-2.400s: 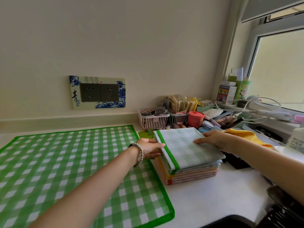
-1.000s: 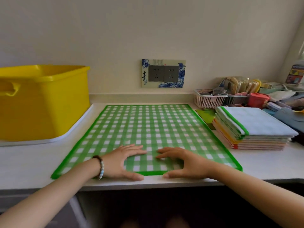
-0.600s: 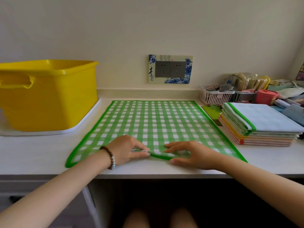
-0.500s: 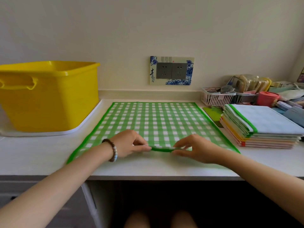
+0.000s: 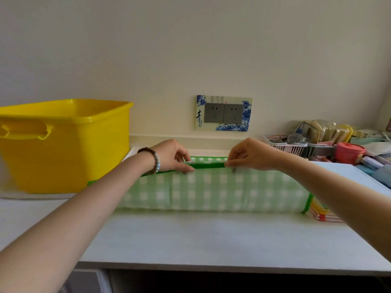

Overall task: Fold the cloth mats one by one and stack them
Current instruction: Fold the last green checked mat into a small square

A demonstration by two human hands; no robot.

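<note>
The green-and-white checked cloth mat (image 5: 211,191) lies on the white counter (image 5: 190,240) just right of the yellow plastic tub (image 5: 63,144). Its green-bound near edge is raised, and the paler underside faces the camera. The left hand (image 5: 171,157) and right hand (image 5: 249,155) each pinch that edge between thumb and fingertips, near its middle. Half a second ago the edge was barely off the counter. The stack of folded mats (image 5: 342,171) sits farther right of the tub.
</note>
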